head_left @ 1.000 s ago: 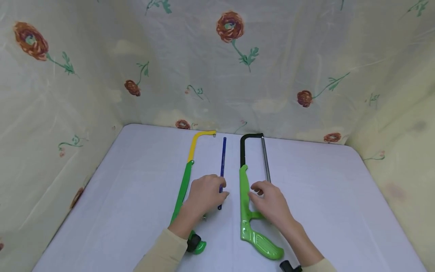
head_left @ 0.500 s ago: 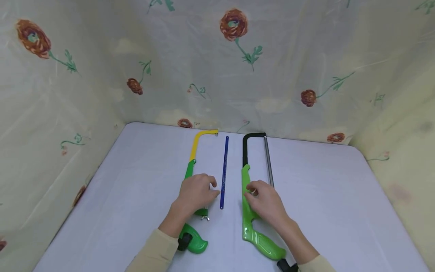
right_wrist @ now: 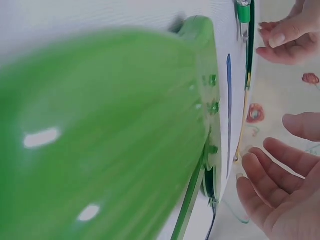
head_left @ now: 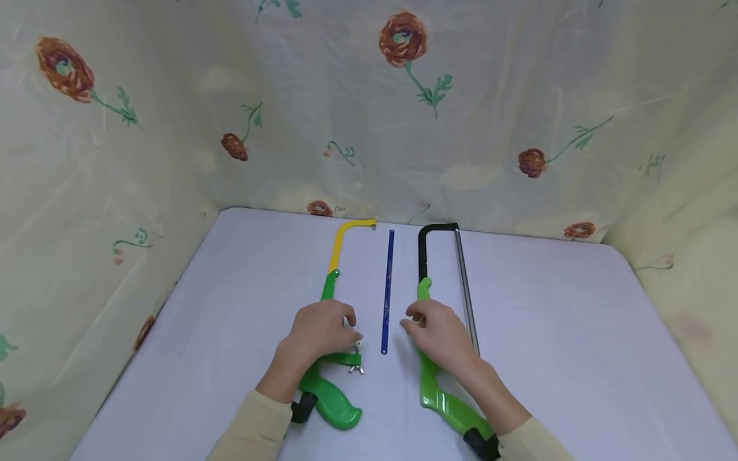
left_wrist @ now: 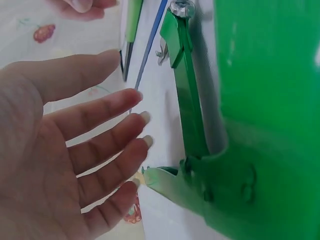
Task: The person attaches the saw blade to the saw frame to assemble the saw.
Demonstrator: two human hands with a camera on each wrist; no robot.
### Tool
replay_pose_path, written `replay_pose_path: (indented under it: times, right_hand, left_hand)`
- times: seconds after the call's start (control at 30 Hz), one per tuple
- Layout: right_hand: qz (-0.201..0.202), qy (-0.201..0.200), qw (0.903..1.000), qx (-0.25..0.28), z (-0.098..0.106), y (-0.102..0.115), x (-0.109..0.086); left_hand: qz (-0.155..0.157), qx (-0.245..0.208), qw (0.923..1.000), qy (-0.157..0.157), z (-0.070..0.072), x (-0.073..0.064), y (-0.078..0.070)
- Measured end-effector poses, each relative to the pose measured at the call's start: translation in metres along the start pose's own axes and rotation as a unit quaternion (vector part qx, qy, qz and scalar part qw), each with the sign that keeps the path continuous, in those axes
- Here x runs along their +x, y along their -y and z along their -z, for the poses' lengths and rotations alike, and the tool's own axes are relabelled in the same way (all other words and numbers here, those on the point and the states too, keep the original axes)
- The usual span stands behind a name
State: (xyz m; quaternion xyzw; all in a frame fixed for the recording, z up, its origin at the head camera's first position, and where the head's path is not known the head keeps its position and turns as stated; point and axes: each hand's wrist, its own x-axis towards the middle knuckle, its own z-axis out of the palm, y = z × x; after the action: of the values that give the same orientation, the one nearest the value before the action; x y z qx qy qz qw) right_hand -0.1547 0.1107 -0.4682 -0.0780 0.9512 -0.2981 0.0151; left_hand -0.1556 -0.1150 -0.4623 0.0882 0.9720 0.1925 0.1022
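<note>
In the head view my left hand (head_left: 324, 330) is over a hacksaw frame (head_left: 330, 398) with a dark green handle and a yellow front arm. Its fingers are loosely bent and hold nothing; in the left wrist view they spread beside the green frame (left_wrist: 190, 100). A wing nut (head_left: 356, 369) sits on the frame's short arm. Between the hands lies a loose blue hacksaw blade (head_left: 387, 294). My right hand (head_left: 441, 336) hovers over a second hacksaw (head_left: 452, 410), light green and black with a grey blade (head_left: 468, 294). It holds nothing and hides part of that handle.
Both saws and the blade lie on a white-covered table (head_left: 553, 333). A flower-patterned curtain (head_left: 300, 96) hangs at the back and both sides. Black wrist camera mounts (head_left: 303, 407) are on both wrists, near the saw handles.
My left hand has moved left, off the blue blade, and back over the dark green frame. My right hand has shifted slightly left over the light green saw. The view has turned slightly left.
</note>
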Motion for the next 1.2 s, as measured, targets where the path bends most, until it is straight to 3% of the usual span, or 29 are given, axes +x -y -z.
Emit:
replay_pose_path:
  times: [0.47,0.67,1.2]
  right_hand:
    - [-0.020,0.028,0.9994,0.003,-0.009,0.015,0.004]
    - [-0.004,0.029,0.9995,-0.006,-0.017,0.022,0.005]
    - [0.005,0.025,0.9995,-0.017,-0.038,0.029,0.005]
  left_hand:
    - [-0.024,0.014,0.9988,0.041,0.002,-0.005,0.003]
    - [-0.031,0.014,0.9977,0.058,0.000,-0.007,0.007]
    - [-0.032,0.001,0.9972,0.068,0.001,-0.010,0.009]
